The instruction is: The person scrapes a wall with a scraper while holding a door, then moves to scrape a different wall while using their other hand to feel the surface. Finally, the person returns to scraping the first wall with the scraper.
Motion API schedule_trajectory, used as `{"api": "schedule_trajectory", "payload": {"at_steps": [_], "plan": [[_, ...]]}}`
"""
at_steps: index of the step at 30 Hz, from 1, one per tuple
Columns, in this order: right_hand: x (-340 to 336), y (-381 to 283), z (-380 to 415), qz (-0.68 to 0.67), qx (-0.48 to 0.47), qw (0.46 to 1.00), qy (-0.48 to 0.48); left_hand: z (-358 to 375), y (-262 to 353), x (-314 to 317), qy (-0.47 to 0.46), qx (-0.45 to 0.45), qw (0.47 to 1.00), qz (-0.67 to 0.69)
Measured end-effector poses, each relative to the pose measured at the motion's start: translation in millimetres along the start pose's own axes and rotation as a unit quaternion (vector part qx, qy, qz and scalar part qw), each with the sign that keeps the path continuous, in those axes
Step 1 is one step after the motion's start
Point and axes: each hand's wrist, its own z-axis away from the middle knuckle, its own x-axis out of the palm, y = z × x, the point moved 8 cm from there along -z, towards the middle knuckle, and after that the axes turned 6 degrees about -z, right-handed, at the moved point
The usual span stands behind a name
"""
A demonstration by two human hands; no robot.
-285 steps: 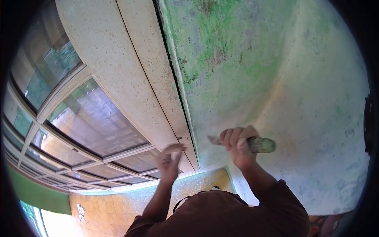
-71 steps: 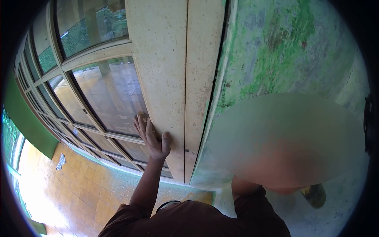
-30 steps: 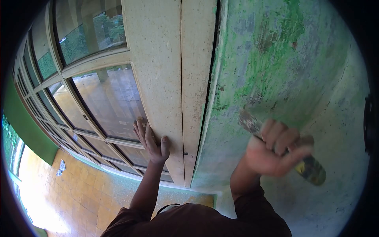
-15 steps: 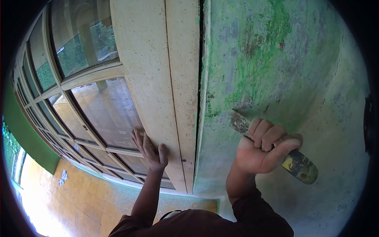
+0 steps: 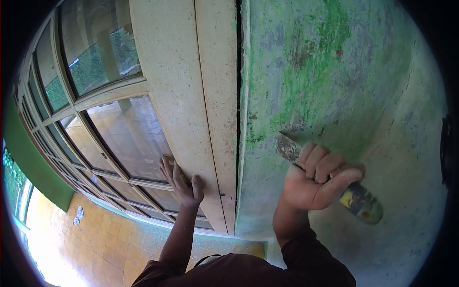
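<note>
My right hand (image 5: 322, 179) is wrapped round the handle of a scraper (image 5: 289, 149), whose paint-spotted blade points up and left against the green, patchy wall (image 5: 306, 86). The dark handle end with a yellow patch sticks out below my fist. My left hand (image 5: 181, 184) lies with fingers spread on the cream wooden frame (image 5: 184, 110), its fingertips at the edge of a glass pane (image 5: 126, 136). It holds nothing.
Glass panes in a wooden grid run along the left. Yellow floor tiles (image 5: 103, 239) lie below, with a small crumpled scrap (image 5: 78, 215) on them. A green wall base (image 5: 40, 167) curves at the far left. A dark gap separates frame and wall.
The scraper and my right hand have shifted very slightly to the left. My left hand stays in place, while the view has tilted a little.
</note>
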Motion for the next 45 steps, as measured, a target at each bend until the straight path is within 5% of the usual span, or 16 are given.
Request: {"api": "schedule_trajectory", "payload": {"at_steps": [45], "plan": [[2.0,-13.7,2.3,-0.007,0.001,1.0,-0.018,-1.0,-2.0,1.1,-0.003,-0.003,1.0,-0.004]]}}
